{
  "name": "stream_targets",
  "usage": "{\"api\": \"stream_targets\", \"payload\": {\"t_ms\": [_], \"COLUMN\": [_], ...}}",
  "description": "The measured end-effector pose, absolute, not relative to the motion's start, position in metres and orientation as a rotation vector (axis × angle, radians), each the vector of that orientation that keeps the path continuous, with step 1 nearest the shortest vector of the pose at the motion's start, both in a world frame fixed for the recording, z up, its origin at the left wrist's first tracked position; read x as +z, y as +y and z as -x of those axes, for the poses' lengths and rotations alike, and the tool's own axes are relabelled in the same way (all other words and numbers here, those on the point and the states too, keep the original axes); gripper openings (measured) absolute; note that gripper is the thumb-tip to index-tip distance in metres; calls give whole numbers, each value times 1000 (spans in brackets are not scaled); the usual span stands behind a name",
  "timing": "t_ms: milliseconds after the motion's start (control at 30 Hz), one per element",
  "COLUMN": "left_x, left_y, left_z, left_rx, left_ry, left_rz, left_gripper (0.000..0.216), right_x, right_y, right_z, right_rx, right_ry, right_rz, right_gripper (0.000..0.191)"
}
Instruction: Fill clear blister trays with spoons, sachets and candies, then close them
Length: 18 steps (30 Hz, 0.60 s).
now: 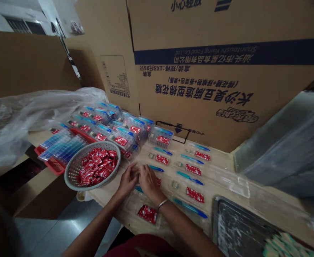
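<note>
My left hand (128, 181) and my right hand (148, 180) rest side by side on a clear plastic tray (140, 200) lying on the wooden table (221, 167). Both hands have their fingers curled down and pressed on the tray's far edge, beside a blue pen (155, 168). What the fingertips pinch is hidden. A red packet (147, 213) lies in a tray just under my right wrist. More open trays (191, 171) to the right each hold a blue pen and a red packet.
A grey basket (73, 171) full of red packets stands left of my hands. Behind it are stacked filled trays (124, 132) and a red bin (55, 165) of blue pens. Large cardboard boxes (213, 89) wall the back. A metal tray (237, 228) lies at lower right.
</note>
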<state>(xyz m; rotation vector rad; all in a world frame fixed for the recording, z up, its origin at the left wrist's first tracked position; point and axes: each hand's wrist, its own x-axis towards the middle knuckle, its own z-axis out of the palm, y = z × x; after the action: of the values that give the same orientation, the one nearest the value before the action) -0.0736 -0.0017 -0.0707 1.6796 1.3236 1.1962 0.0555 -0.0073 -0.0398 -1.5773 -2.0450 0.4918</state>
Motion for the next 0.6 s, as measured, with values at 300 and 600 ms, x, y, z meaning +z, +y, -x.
{"api": "stream_targets", "payload": {"t_ms": [300, 600], "left_x": [-51, -32], "left_y": [25, -6], "left_z": [70, -27], "left_rx": [954, 877], "left_ry": [1409, 1252], "left_rz": [-1863, -2305], "left_gripper": [46, 29], "right_x": [-11, -62], "right_y": [-92, -283], "right_z": [-180, -327], "right_rx": [428, 80], "right_ry": [-1812, -1149], "right_rz": [1653, 2353], "right_gripper": [11, 24]}}
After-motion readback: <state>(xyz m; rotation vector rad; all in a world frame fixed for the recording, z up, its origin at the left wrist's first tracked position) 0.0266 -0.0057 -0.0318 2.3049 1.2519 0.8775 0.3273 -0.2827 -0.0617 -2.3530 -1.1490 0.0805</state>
